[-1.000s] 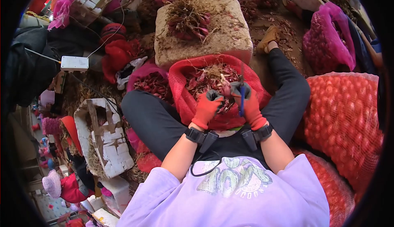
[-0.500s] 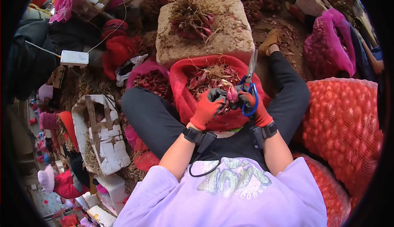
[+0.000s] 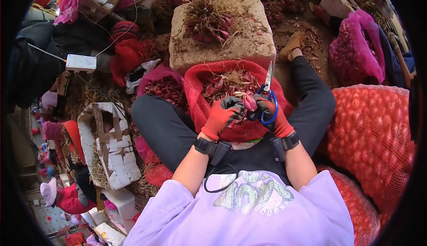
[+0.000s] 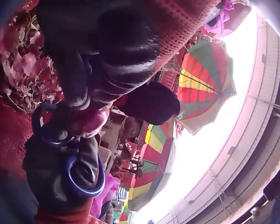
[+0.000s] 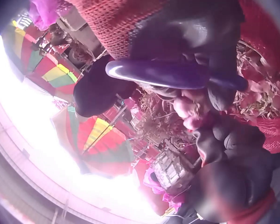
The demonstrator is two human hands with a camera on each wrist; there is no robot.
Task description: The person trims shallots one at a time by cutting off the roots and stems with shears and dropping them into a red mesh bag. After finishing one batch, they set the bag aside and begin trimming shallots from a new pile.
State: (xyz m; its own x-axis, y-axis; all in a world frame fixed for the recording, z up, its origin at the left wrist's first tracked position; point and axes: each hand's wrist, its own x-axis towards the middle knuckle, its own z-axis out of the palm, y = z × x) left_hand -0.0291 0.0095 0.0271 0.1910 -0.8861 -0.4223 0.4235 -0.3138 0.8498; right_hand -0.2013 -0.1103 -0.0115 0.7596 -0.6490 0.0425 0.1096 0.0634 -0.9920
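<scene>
Lilac short-sleeved T-shirt fills the bottom of the head view, with a pale green and white printed logo across the chest. Forearms bare below the sleeves. Both hands in knitted red gloves with dark grey, rubbery coating over the fingers and palms: left hand [image 3: 221, 113], right hand [image 3: 272, 111]. Close up from the wrist views, the red knit shows a ribbed weave and the dark coating looks smooth. Each wrist carries a black strap with a small black box-shaped camera unit; a thin black cable loops from the left one down across the shirt. Black trousers on both legs, and a tan shoe on one foot.
</scene>
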